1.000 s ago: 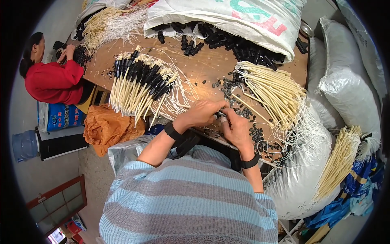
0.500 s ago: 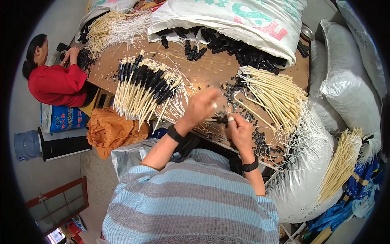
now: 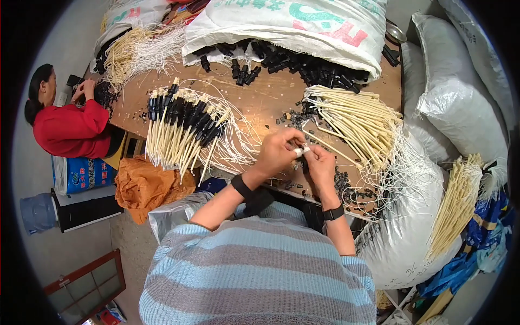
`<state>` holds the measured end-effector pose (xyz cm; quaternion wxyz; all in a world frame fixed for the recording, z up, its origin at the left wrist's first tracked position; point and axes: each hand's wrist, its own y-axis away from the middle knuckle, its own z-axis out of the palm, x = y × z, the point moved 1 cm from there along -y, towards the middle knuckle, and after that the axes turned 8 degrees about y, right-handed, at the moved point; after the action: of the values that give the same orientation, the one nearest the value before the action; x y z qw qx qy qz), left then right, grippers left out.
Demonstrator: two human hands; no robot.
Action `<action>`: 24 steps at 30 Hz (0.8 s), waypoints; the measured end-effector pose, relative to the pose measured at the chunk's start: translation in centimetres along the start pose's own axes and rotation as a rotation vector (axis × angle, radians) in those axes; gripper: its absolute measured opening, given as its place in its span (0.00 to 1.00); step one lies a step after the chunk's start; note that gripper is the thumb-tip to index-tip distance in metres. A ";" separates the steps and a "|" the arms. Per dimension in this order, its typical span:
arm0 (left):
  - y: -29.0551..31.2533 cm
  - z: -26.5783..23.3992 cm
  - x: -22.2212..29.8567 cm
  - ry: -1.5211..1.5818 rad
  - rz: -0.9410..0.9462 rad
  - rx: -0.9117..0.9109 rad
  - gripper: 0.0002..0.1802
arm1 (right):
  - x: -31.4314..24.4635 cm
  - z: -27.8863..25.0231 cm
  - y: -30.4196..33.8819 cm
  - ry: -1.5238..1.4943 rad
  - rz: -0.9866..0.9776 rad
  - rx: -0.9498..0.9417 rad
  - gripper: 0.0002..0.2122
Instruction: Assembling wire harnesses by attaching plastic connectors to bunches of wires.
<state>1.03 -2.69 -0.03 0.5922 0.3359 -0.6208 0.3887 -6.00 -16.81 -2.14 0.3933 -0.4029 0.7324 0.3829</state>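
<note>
My left hand (image 3: 278, 153) and my right hand (image 3: 322, 163) meet at the table's near edge, fingertips pinched together. White wraps show on fingers of both. My right fingers close round a black plastic fitting, mostly hidden by the hands; what my left fingers pinch is too small to make out. Left of them lies a bundle of cream rods with black fittings (image 3: 184, 116) at their far ends, white cords trailing. A pile of plain cream rods (image 3: 355, 124) sits to the right, also with white cords. Small black pieces (image 3: 342, 181) are scattered around my right hand.
A white woven sack (image 3: 281, 27) spills black fittings (image 3: 319, 67) across the table's far side. Full silver sacks (image 3: 449, 81) crowd the right. An orange bag (image 3: 146, 184) stands at lower left. A person in red (image 3: 73, 127) works at the table's left end.
My left hand has come down and right, from a blurred reach above the table to meet my right hand. The view has shifted slightly.
</note>
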 end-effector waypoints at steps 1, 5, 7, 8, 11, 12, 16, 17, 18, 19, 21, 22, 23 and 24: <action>0.2 0.3 -0.1 0.000 0.001 0.000 0.10 | -0.3 0.2 0.0 -0.104 -0.006 -0.060 0.06; 0.3 0.2 0.0 -0.131 0.156 0.051 0.13 | -1.0 0.3 0.4 -0.529 0.075 -0.204 0.06; 0.3 0.3 0.4 -0.171 0.168 0.025 0.14 | -0.7 0.3 0.6 -0.680 0.097 -0.228 0.05; 0.3 0.5 0.5 -0.169 0.166 0.059 0.13 | -0.7 0.3 0.6 -0.602 0.103 -0.183 0.05; 0.4 0.1 -0.5 -0.186 0.034 0.047 0.12 | -0.5 0.4 0.7 -0.415 0.028 -0.113 0.05; 0.4 -0.1 -0.6 -0.205 -0.096 0.001 0.12 | -0.6 0.4 0.8 -0.307 -0.052 -0.089 0.05; 0.4 -0.6 -0.6 -0.208 -0.155 0.038 0.09 | -0.7 0.0 1.3 0.147 -0.260 0.037 0.05; 0.3 -0.9 -0.5 -0.264 -0.035 0.051 0.12 | -0.7 0.0 1.3 -0.113 -0.140 -0.039 0.05; 0.3 -0.9 0.0 -0.318 0.084 0.063 0.15 | -0.7 -0.1 1.4 -0.372 -0.016 -0.113 0.05; 0.3 -1.0 0.5 -0.318 0.082 0.062 0.15 | -0.8 -0.5 1.3 -0.371 -0.014 -0.114 0.05; 0.4 -0.7 2.0 -0.378 0.283 -0.173 0.19 | -1.1 -1.5 1.2 -1.048 0.136 -0.281 0.05; 0.5 -0.8 1.7 -0.378 0.280 -0.170 0.19 | -1.2 -1.8 1.3 -1.046 0.139 -0.284 0.05; 0.6 -0.8 1.2 -0.411 0.257 -0.192 0.19 | -1.3 -2.0 1.5 -1.005 0.114 -0.290 0.05; 0.6 -0.9 0.7 -0.444 0.234 -0.215 0.18 | -1.4 -2.1 1.5 -0.964 0.090 -0.295 0.06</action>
<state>0.90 -1.58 0.62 0.4248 0.2743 -0.8078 0.3031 -7.43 -17.67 0.30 0.6087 -0.1998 0.4222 0.6413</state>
